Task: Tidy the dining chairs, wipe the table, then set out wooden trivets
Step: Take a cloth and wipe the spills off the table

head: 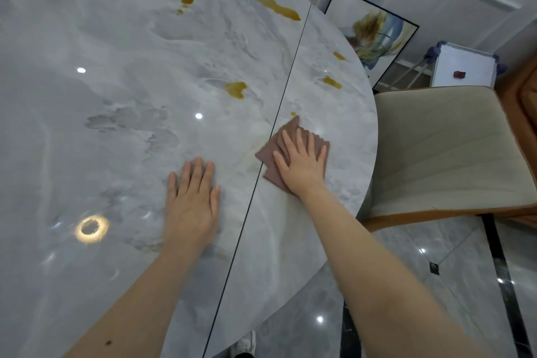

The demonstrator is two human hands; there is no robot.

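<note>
I am pressing the brown cloth (293, 154) flat under my open right hand (302, 166) near the table's (116, 96) right edge; my left hand (191, 200) is lying flat, empty (yellow spills (236, 88) are waiting further ahead, nearer my right hand)

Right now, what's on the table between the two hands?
In the head view, only bare tabletop and its dark seam lie between the left hand and the right hand, which presses the cloth.

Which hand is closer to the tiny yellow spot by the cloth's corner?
The right hand. It presses on the brown cloth just below the tiny yellow spot. The left hand lies flat on the table, farther down and left.
</note>
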